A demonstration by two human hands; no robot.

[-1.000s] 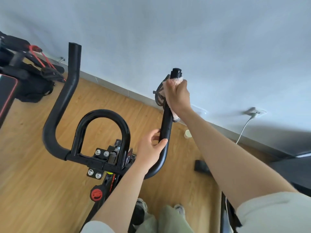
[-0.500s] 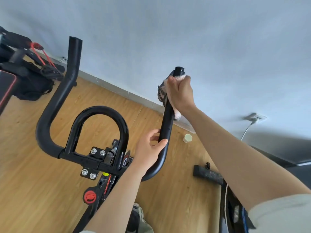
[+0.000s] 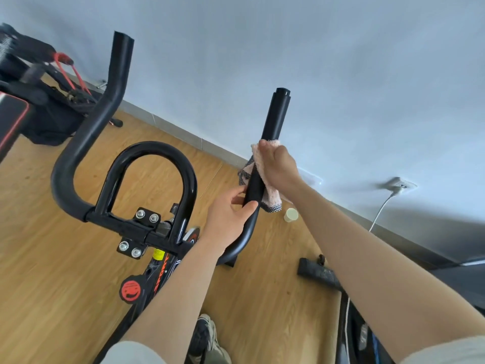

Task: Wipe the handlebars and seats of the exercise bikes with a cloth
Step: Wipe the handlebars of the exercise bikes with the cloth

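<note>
Against the wall (image 3: 341, 61), your right hand (image 3: 280, 166), clutching the cloth (image 3: 271, 198), sits lower on the handlebar (image 3: 275, 116), nearing your bar-gripping left hand (image 3: 228, 219); tip likely wiped.

The handlebar (image 3: 275, 114) is glossy black all over, its inner loop included. The cloth (image 3: 272, 192) is pale pink, with a fine black-and-white check along its edges. The bolts (image 3: 141, 213) on the clamp are silver. Below them are a small yellow sticker (image 3: 157, 254) and a red knob (image 3: 131, 288) with black markings; the frame (image 3: 159, 275) has red-orange lettering on black. The floor (image 3: 52, 285) is light brown wood grain, the skirting (image 3: 183, 133) grey, the wall (image 3: 315, 61) pale blue-grey. The cup (image 3: 290, 214) is cream, the socket (image 3: 400, 183) white. The bag (image 3: 52, 119) is black, the straps (image 3: 76, 77) above it red. The pad (image 3: 11, 114) at far left is black with red piping. The sleeves (image 3: 131, 354) are off-white.
</note>
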